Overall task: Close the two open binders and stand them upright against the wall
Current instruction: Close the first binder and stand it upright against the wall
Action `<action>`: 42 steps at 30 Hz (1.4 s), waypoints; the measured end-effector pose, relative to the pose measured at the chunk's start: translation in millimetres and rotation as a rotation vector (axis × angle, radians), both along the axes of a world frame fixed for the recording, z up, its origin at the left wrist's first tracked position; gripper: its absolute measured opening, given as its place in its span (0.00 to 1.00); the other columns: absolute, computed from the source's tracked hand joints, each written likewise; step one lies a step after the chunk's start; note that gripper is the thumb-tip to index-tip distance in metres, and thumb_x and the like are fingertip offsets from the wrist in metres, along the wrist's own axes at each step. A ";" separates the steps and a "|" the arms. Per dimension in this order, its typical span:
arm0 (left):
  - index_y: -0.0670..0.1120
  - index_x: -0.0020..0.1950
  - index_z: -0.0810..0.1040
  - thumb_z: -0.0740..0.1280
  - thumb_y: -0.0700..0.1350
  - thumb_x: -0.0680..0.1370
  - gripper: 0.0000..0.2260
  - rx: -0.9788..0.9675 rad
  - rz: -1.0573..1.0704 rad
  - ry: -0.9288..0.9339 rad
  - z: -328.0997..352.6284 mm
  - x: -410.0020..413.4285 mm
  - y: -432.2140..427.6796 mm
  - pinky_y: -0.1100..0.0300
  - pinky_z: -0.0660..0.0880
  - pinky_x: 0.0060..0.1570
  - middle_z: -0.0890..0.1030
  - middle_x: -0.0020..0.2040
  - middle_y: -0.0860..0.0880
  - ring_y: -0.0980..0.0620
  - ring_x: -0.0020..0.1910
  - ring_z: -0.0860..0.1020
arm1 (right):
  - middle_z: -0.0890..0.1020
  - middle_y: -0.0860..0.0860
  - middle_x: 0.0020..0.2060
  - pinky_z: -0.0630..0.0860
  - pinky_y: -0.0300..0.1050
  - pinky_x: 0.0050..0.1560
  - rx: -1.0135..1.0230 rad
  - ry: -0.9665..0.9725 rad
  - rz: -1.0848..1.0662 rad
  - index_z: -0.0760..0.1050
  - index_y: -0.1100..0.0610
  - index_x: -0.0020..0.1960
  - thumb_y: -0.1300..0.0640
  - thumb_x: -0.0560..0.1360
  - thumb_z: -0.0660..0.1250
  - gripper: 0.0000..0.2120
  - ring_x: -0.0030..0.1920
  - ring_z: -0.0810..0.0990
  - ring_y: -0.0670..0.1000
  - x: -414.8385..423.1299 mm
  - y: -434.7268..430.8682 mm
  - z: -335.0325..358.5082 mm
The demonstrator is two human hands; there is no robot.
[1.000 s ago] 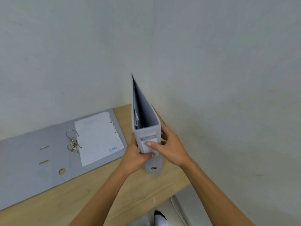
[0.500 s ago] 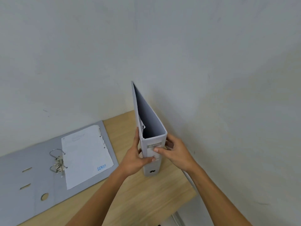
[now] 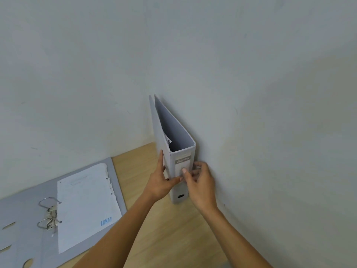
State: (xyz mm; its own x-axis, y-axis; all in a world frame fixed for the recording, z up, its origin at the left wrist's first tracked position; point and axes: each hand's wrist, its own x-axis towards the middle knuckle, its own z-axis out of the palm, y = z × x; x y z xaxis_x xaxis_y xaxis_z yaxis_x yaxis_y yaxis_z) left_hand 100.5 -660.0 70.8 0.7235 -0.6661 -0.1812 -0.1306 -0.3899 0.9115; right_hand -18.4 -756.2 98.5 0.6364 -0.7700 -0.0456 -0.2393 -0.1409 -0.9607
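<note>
standing on its bottom edge on the wooden desk [image 3: 170, 238], the closed binder [image 3: 174, 136] is set in the corner, its right cover beside the right-hand wall [image 3: 270, 113]; whether it touches the wall cannot be told. it is gripped low on the spine: the left hand [image 3: 161, 183] is clamped on the left cover and spine edge, thumb across the front, and the right hand [image 3: 201, 183] is clamped on the right edge, fingertips on the spine label. the second binder [image 3: 23, 219] lies flat and open at the left, well apart, with its ring mechanism [image 3: 49, 215] raised and a loose white sheet [image 3: 85, 207] resting on the right half.

the board is judged stiff and the load light, since few pages are seen inside. the smooth covers are likely to slide, so a hold across the spine with pressure from both sides is judged soundest. the open binder is best taken by its outer cover edge and folded over; the sheet may slip out.
</note>
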 end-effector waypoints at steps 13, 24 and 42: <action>0.54 0.83 0.46 0.75 0.51 0.74 0.47 0.123 0.118 -0.091 7.5 43.0 -30.6 0.45 0.81 0.56 0.74 0.74 0.44 0.44 0.69 0.76 | 0.75 0.47 0.68 0.76 0.36 0.61 -0.007 -0.024 0.118 0.67 0.52 0.74 0.58 0.82 0.62 0.20 0.64 0.78 0.46 42.1 -11.4 0.4; 0.53 0.83 0.49 0.73 0.45 0.75 0.44 0.190 0.109 -0.040 5.3 50.1 -25.7 0.48 0.81 0.55 0.74 0.73 0.43 0.43 0.68 0.77 | 0.76 0.48 0.67 0.77 0.50 0.66 -0.047 0.006 0.116 0.67 0.51 0.73 0.60 0.81 0.63 0.21 0.65 0.78 0.49 43.5 -14.1 -7.6; 0.49 0.71 0.73 0.68 0.44 0.79 0.20 0.121 0.299 0.178 12.6 14.0 127.2 0.49 0.80 0.56 0.81 0.64 0.50 0.50 0.56 0.83 | 0.78 0.47 0.64 0.74 0.38 0.55 -0.034 0.150 0.413 0.70 0.51 0.72 0.56 0.81 0.62 0.19 0.59 0.78 0.46 55.4 66.3 -4.1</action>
